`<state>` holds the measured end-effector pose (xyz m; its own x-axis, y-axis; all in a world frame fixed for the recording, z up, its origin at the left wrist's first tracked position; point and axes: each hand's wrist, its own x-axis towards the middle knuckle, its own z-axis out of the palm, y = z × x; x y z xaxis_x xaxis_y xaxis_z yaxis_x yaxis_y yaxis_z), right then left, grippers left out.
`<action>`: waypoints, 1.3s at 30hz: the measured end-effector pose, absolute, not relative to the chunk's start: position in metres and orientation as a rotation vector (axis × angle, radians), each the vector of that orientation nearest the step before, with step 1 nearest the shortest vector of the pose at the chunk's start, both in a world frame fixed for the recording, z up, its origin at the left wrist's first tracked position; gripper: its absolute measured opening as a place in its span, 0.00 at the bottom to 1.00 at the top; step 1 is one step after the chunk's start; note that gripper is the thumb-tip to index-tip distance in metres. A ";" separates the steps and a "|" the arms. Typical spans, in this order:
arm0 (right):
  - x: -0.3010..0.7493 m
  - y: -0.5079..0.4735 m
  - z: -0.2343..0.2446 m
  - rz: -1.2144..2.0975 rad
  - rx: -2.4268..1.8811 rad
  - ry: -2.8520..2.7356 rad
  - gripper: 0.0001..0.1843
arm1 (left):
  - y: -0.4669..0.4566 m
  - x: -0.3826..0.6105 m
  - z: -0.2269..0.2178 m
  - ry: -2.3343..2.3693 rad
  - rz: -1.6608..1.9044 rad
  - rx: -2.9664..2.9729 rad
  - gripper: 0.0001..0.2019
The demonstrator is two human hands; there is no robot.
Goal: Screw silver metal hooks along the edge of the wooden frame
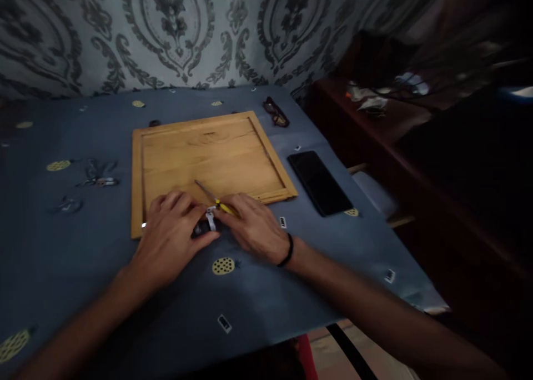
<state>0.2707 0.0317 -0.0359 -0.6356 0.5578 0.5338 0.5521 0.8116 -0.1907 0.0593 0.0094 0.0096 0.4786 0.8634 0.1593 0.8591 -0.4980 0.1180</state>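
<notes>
A wooden tray (266, 155) lies on the blue patterned tablecloth (62, 246). At its near edge both hands meet over a small dark object (203, 227) with a pale strip on it. My left hand (170, 238) is closed around that object. My right hand (254, 227), with a black band on the wrist, pinches a thin tool with a yellow handle (225, 206); its metal shaft points up and left over the tray. What the small object is cannot be made out.
A black phone (320, 183) lies right of the tray, and dark glasses (275, 113) sit near the far right corner. The table's right edge drops off beside a dark wooden shelf (375, 130) with clutter. A patterned wall stands behind.
</notes>
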 end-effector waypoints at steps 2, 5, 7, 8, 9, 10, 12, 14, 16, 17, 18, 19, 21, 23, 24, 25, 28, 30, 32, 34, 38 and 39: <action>0.275 0.034 -0.037 0.102 -0.800 -2.297 0.20 | 0.009 0.061 0.012 1.569 0.299 2.668 0.17; 0.283 0.038 -0.032 0.222 -0.847 -2.106 0.18 | 0.010 0.062 0.014 1.590 0.267 2.640 0.18; 0.286 0.040 -0.025 0.292 -0.909 -1.983 0.17 | 0.010 0.062 0.015 1.587 0.239 2.614 0.19; 0.287 0.041 -0.020 0.338 -0.942 -1.909 0.16 | 0.010 0.062 0.015 1.585 0.235 2.603 0.19; 0.287 0.042 -0.015 0.401 -0.964 -1.819 0.16 | 0.010 0.062 0.014 1.580 0.236 2.599 0.19; 0.286 0.044 -0.008 0.464 -0.974 -1.723 0.16 | 0.010 0.061 0.014 1.576 0.245 2.599 0.19; 0.283 0.047 0.007 0.559 -0.952 -1.544 0.17 | 0.010 0.060 0.013 1.563 0.264 2.606 0.19; 0.278 0.051 0.024 0.531 -0.901 -1.470 0.17 | 0.009 0.060 0.012 1.555 0.275 2.609 0.19; 0.273 0.055 0.038 0.452 -0.846 -1.497 0.13 | 0.009 0.060 0.012 1.561 0.277 2.605 0.19; 0.270 0.057 0.044 0.418 -0.847 -1.529 0.12 | 0.009 0.060 0.012 1.565 0.278 2.602 0.19; 0.267 0.058 0.047 0.392 -0.845 -1.562 0.12 | 0.009 0.060 0.012 1.567 0.281 2.602 0.19; 0.264 0.059 0.048 0.385 -0.852 -1.593 0.12 | 0.009 0.061 0.013 1.568 0.282 2.603 0.19; 0.259 0.059 0.044 0.420 -0.854 -1.643 0.12 | 0.009 0.061 0.014 1.569 0.268 2.598 0.20; 0.254 0.060 0.035 0.470 -0.867 -1.678 0.10 | 0.009 0.062 0.015 1.573 0.242 2.586 0.19; 0.252 0.061 0.030 0.489 -0.873 -1.697 0.10 | 0.009 0.062 0.015 1.577 0.232 2.579 0.19; 0.251 0.061 0.024 0.503 -0.880 -1.715 0.09 | 0.009 0.062 0.015 1.578 0.227 2.574 0.19; 0.248 0.062 0.013 0.544 -0.891 -1.759 0.08 | 0.008 0.062 0.014 1.574 0.250 2.584 0.18; 0.249 0.062 0.009 0.562 -0.890 -1.764 0.08 | 0.008 0.061 0.014 1.573 0.273 2.596 0.19; 0.251 0.061 0.008 0.555 -0.901 -1.758 0.07 | 0.008 0.062 0.014 1.579 0.279 2.598 0.19; 0.253 0.059 0.006 0.548 -0.925 -1.760 0.07 | 0.009 0.062 0.015 1.587 0.263 2.583 0.19; 0.258 0.054 0.002 0.567 -0.953 -1.782 0.08 | 0.009 0.063 0.014 1.596 0.246 2.568 0.19; 0.259 0.053 0.001 0.569 -0.954 -1.775 0.09 | 0.009 0.063 0.013 1.596 0.256 2.572 0.19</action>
<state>0.2591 0.0527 0.0014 -0.1881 0.8145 0.5488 0.3432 0.5781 -0.7403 0.0629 0.0089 0.0133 0.4354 0.8959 0.0878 0.8785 -0.4442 0.1759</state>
